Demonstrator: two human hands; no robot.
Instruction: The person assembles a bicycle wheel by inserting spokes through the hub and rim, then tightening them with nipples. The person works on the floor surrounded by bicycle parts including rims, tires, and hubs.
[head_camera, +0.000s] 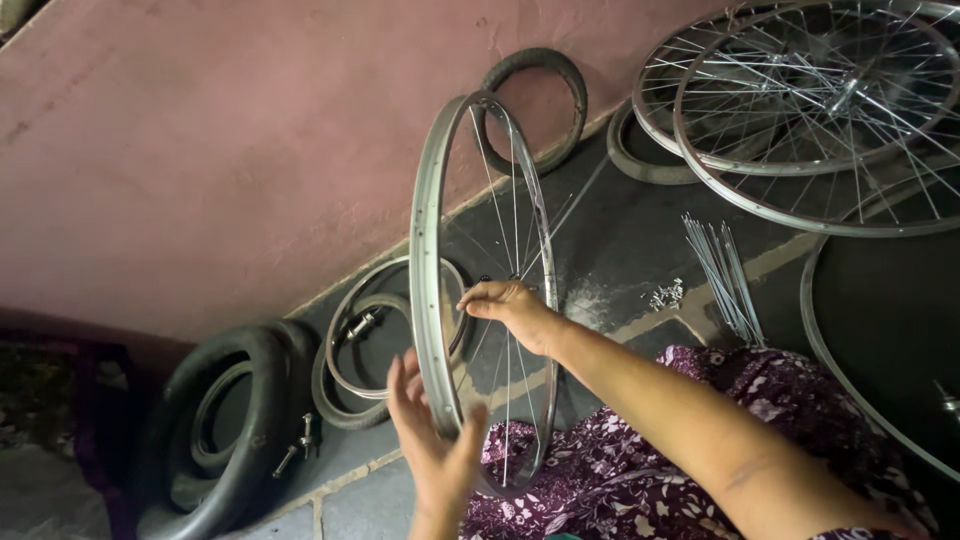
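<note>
Bicycle rim stands upright before pink wall. Left hand cups the rim's lower edge, fingers spread; right hand, inside the rim, pinches a spoke near its centre.

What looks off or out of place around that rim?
The rim in the hands is only partly laced: few spokes, most holes bare. The left hand grips its lower edge; the right hand is at the centre. Loose spokes and small nipples lie scattered on the floor.
</note>
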